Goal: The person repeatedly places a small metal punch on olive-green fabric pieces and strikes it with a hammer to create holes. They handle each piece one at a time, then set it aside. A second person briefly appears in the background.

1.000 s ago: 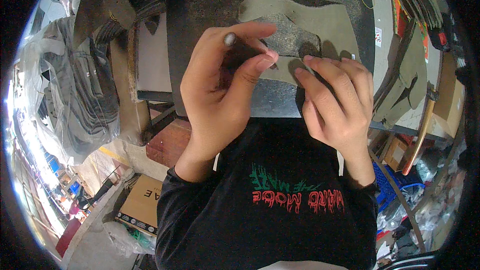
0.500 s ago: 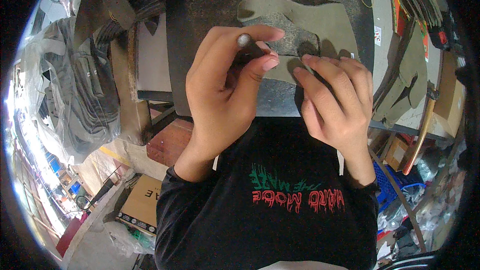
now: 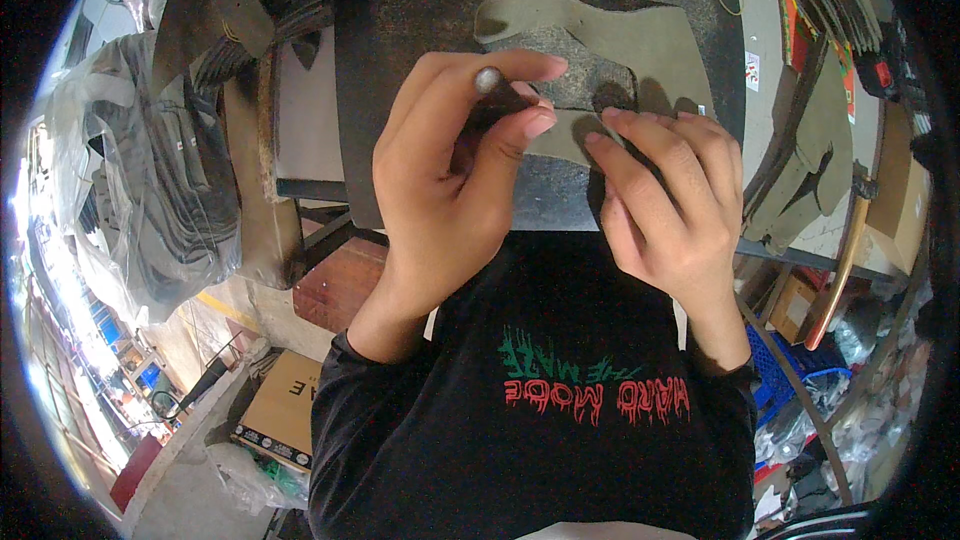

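Sheet (image 3: 650, 30), flat and grey-green, could slip if right hand's (image 3: 678, 185) loosely resting fingers ease, left hand (image 3: 440, 155) grasping dark cylindrical rod (image 3: 492, 86).

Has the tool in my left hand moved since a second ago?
Yes. In the left hand, the tool has its top end farther right, judged against the left edge of the board.

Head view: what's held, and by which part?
Left hand holds a dark rod by its shaft, below the rounded end; right hand grips nothing visible.
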Tool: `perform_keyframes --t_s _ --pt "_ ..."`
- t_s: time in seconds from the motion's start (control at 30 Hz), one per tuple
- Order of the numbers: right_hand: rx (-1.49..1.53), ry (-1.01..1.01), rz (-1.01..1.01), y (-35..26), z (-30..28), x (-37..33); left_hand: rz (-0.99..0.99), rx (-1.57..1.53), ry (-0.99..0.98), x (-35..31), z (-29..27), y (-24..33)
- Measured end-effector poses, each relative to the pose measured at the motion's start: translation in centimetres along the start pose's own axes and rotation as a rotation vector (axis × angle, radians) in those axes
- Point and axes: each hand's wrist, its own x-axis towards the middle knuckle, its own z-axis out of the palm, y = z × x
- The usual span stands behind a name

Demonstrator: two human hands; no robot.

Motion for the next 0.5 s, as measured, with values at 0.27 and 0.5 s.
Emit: perform_keyframes --t_s 0.27,0.5 --pt "0.003 -0.004 0.006 -0.03 -0.07 0.00 -0.002 0.020 -0.008 -0.13 0.05 0.12" --pt "-0.023 0.032 -0.002 0.14 0.30 -0.10 0.109 0.039 0.016 -0.03 0.59 0.19"
